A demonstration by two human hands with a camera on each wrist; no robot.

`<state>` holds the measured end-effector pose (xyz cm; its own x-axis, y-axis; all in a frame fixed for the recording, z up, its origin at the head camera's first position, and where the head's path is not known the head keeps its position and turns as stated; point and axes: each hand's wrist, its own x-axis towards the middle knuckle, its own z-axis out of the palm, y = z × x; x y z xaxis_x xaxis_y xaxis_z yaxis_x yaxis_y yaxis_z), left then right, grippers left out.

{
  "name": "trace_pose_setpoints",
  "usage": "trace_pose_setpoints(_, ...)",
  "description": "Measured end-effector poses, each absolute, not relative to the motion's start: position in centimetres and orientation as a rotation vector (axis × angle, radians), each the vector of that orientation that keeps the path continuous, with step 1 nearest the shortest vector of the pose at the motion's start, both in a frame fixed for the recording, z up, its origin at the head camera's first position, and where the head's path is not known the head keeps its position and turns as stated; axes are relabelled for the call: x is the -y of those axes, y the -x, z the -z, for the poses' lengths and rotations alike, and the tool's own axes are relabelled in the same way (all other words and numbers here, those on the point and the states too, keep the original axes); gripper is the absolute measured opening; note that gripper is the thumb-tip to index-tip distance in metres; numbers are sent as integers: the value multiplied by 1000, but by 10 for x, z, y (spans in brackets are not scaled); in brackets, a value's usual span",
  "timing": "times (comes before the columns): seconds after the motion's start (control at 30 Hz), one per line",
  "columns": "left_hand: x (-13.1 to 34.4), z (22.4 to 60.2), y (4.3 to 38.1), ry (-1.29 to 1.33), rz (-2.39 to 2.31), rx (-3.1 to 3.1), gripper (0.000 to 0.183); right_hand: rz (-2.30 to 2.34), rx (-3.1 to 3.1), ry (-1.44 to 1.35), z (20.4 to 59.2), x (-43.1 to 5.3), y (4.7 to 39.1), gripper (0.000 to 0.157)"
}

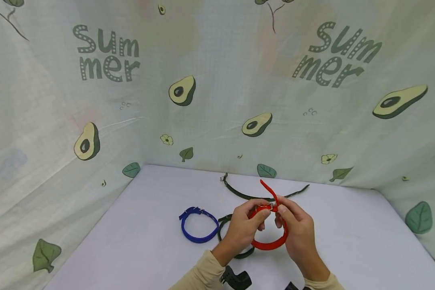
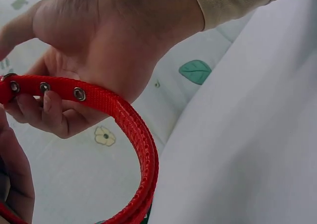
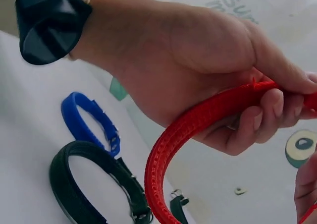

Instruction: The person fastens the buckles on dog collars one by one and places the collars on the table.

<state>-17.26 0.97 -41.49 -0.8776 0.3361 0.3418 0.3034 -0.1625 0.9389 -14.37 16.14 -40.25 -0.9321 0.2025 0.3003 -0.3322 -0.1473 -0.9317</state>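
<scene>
A red collar (image 1: 270, 245) forms a loop between both hands, its free end (image 1: 268, 188) sticking up past the metal buckle (image 1: 269, 207). My left hand (image 1: 239, 230) pinches the collar beside the buckle. On the other side, my right hand (image 1: 300, 231) holds the strap between thumb and fingers. In the left wrist view, metal-rimmed holes (image 2: 79, 93) show along the band in front of the right hand's fingers. The right wrist view shows the left thumb and fingers gripping the band (image 3: 218, 105); the buckle is out of sight there.
Left of the hands lies a buckled blue collar (image 1: 200, 240). A dark green collar (image 1: 244, 255) loops beside it, partly behind the left hand. Farther back, an unfastened dark green collar (image 1: 244, 196) is stretched across the white table (image 1: 148, 225), near a printed cloth (image 1: 217, 88).
</scene>
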Motion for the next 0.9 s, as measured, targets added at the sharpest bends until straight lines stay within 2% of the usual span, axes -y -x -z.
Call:
trace_pose_setpoints(0.13, -10, 416, 171, -738, -2247, -1988, 24, -2083, 1858, -86, 403, -160, 144, 27)
trace_pose_setpoints(0.47, -9, 418, 169, -698, -2190, -2064, 29, -2455, 1644, 98, 400, -157, 143, 38)
trace_pose_setpoints(0.6, -12, 417, 172, -637, -2218, -2119, 26, -2426, 1608, 133, 400, -153, 146, 42)
trace_pose_setpoints(0.8, -15, 419, 175, -589, -2197, -2173, 26, -2333, 1516, 132, 402, -158, 150, 39)
trace_pose_setpoints(0.9, -14, 421, 175, -576, -2198, -2176, 27, -2266, 1528, 64, 402, -163, 151, 49)
